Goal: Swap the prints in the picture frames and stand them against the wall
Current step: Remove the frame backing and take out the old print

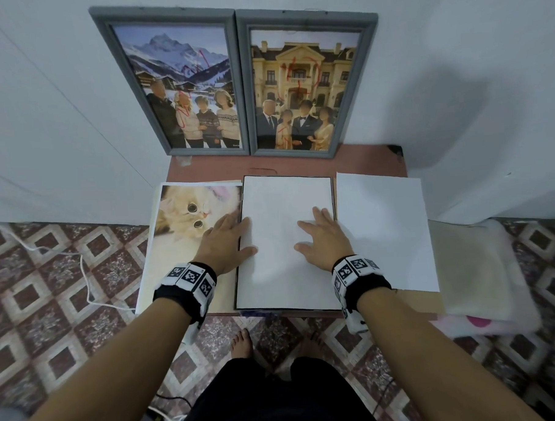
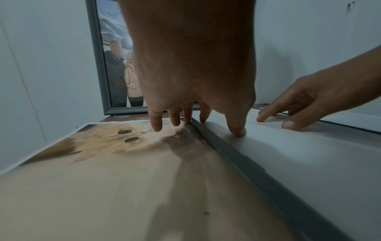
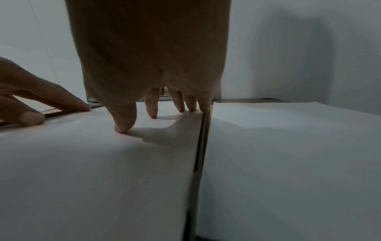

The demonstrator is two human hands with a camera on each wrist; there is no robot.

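matt white paper sheet (image 1: 287,241)

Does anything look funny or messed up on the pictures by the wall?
Yes. Both framed photos, the mountain one and the mansion one, have red scribbles drawn over them, across the scenery and some of the people. That looks like pen marks, not print.

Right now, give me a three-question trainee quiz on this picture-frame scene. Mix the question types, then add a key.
1. True or false: both grey-framed photographs, the mountain one and the mansion one, lean against the white wall.
2. Which print lies under the left hand? A) orange kitten print B) beach print C) city map
3. Fill in: the right hand presses flat on the ___ sheet lying in the face-down frame.

Key: 1 true; 2 A, the orange kitten print; 3 white.
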